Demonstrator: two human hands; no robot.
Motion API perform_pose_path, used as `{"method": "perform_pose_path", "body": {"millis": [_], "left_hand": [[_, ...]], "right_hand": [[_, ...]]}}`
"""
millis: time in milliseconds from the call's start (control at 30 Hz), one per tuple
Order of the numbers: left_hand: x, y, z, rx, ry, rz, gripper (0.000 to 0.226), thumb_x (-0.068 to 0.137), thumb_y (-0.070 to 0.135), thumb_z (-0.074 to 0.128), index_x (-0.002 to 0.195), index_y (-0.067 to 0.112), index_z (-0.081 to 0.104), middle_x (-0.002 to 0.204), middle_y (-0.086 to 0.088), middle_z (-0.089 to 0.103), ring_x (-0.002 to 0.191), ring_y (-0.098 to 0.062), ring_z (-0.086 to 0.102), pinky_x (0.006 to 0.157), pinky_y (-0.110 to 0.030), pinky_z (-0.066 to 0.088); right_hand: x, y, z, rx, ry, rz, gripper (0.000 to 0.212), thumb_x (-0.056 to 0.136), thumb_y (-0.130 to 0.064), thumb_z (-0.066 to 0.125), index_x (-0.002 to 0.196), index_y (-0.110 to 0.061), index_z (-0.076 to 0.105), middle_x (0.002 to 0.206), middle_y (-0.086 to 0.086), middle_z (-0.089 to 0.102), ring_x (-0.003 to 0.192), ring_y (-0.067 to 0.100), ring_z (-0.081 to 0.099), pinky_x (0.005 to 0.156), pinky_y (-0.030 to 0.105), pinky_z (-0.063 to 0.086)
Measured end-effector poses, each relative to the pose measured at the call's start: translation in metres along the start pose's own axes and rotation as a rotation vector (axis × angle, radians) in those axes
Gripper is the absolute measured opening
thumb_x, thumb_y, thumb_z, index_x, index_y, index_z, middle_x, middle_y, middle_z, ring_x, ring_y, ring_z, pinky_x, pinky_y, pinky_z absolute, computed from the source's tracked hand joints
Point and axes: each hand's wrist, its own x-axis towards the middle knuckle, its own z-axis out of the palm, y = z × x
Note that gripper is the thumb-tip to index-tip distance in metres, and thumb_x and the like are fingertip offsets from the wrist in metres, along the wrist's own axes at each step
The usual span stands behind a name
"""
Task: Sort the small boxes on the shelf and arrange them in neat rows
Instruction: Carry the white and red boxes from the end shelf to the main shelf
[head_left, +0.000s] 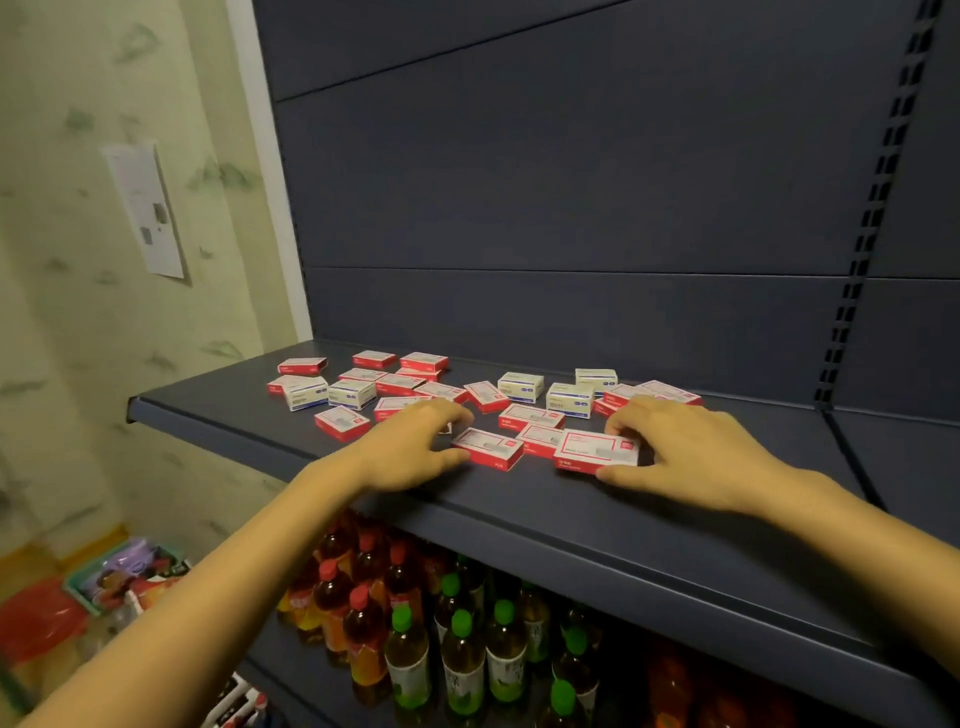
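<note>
The right hand (691, 447) has its fingers (631, 415) curled over the far edge and thumb on the near edge of a red box (597, 451) at the front of the shelf (623, 525), gripping it across its short side; its long axis runs left to right. The left hand (410, 447) lies spread and holds nothing, its fingertips just left of another red box (488, 448), angled slightly. The remaining boxes (415, 387) lie scattered beyond both sets of fingers, so I judge that each hand takes its nearest box.

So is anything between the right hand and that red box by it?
No. The right hand already touches the red box, thumb at its front edge and fingers at its back. Another red box lies close on its left.
</note>
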Motion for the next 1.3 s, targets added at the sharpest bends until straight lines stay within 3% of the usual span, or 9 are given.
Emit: {"method": "perform_pose_path", "body": {"millis": [167, 300, 433, 600, 700, 867, 967, 1033, 1300], "left_hand": [[0.029, -0.011, 0.0, 0.009, -0.172, 0.068, 0.053, 0.09, 0.02, 0.056, 0.14, 0.017, 0.036, 0.146, -0.002, 0.037, 0.131, -0.017, 0.037, 0.107, -0.026, 0.029], [0.042, -0.024, -0.003, 0.044, -0.268, 0.154, 0.046, 0.09, 0.023, 0.056, 0.134, 0.019, 0.042, 0.141, 0.0, 0.042, 0.127, -0.015, 0.039, 0.105, -0.024, 0.03], [0.046, -0.037, -0.016, 0.009, -0.194, 0.262, 0.038, 0.085, 0.025, 0.064, 0.121, 0.021, 0.051, 0.124, 0.003, 0.049, 0.113, -0.013, 0.047, 0.092, -0.021, 0.038], [0.042, -0.027, -0.035, -0.088, 0.005, 0.425, 0.039, 0.077, 0.029, 0.072, 0.112, 0.021, 0.058, 0.109, 0.005, 0.057, 0.098, -0.014, 0.055, 0.086, -0.029, 0.049], [0.04, -0.007, -0.035, -0.117, 0.044, 0.525, 0.04, 0.076, 0.032, 0.071, 0.113, 0.022, 0.058, 0.11, 0.005, 0.059, 0.095, -0.011, 0.056, 0.086, -0.03, 0.05], [0.038, 0.034, -0.018, -0.177, 0.06, 0.647, 0.041, 0.077, 0.03, 0.071, 0.114, 0.019, 0.059, 0.11, 0.002, 0.06, 0.096, -0.014, 0.056, 0.087, -0.03, 0.048], [0.041, 0.065, -0.004, -0.21, 0.062, 0.725, 0.042, 0.077, 0.03, 0.071, 0.115, 0.018, 0.059, 0.105, 0.008, 0.057, 0.087, -0.005, 0.053, 0.076, -0.015, 0.043], [0.044, 0.091, 0.005, -0.23, 0.042, 0.78, 0.041, 0.076, 0.031, 0.071, 0.114, 0.019, 0.06, 0.104, 0.008, 0.057, 0.084, 0.0, 0.052, 0.073, -0.012, 0.042], [0.045, 0.21, 0.037, -0.284, -0.027, 0.963, 0.035, 0.077, 0.033, 0.072, 0.108, 0.022, 0.061, 0.104, 0.004, 0.062, 0.091, -0.009, 0.057, 0.082, -0.028, 0.049]], "right_hand": [[-0.007, -0.003, -0.003, -0.021, 0.066, 0.073, 0.045, 0.084, -0.063, 0.045, 0.116, -0.032, 0.049, 0.125, -0.014, 0.052, 0.104, 0.009, 0.052, 0.074, 0.026, 0.043], [-0.015, -0.01, -0.005, -0.028, 0.08, 0.163, 0.048, 0.083, -0.063, 0.047, 0.12, -0.032, 0.046, 0.131, -0.015, 0.049, 0.11, 0.011, 0.052, 0.08, 0.028, 0.043], [-0.025, -0.016, -0.006, -0.037, 0.102, 0.239, 0.052, 0.083, -0.063, 0.047, 0.125, -0.032, 0.044, 0.133, -0.016, 0.047, 0.114, 0.009, 0.051, 0.084, 0.029, 0.046], [-0.045, -0.025, -0.01, -0.03, 0.137, 0.35, 0.051, 0.083, -0.06, 0.049, 0.126, -0.033, 0.044, 0.128, -0.017, 0.047, 0.104, 0.006, 0.05, 0.067, 0.02, 0.038], [-0.064, -0.028, -0.013, -0.007, 0.159, 0.42, 0.051, 0.085, -0.057, 0.05, 0.128, -0.032, 0.043, 0.127, -0.014, 0.047, 0.092, 0.001, 0.04, 0.056, 0.011, 0.028], [-0.103, -0.027, -0.021, 0.014, 0.181, 0.541, 0.045, 0.085, -0.054, 0.052, 0.124, -0.033, 0.046, 0.123, -0.014, 0.049, 0.088, 0.002, 0.04, 0.055, 0.012, 0.029], [-0.134, -0.022, -0.028, -0.002, 0.196, 0.616, 0.043, 0.084, -0.054, 0.053, 0.122, -0.034, 0.048, 0.119, -0.014, 0.049, 0.087, 0.003, 0.042, 0.057, 0.016, 0.033], [-0.158, -0.015, -0.033, -0.025, 0.199, 0.665, 0.043, 0.084, -0.054, 0.053, 0.122, -0.034, 0.048, 0.119, -0.014, 0.049, 0.086, 0.003, 0.042, 0.061, 0.022, 0.036], [-0.256, 0.024, -0.059, -0.092, 0.205, 0.842, 0.042, 0.084, -0.054, 0.054, 0.121, -0.036, 0.048, 0.124, -0.017, 0.046, 0.095, 0.004, 0.045, 0.072, 0.029, 0.039]]}}
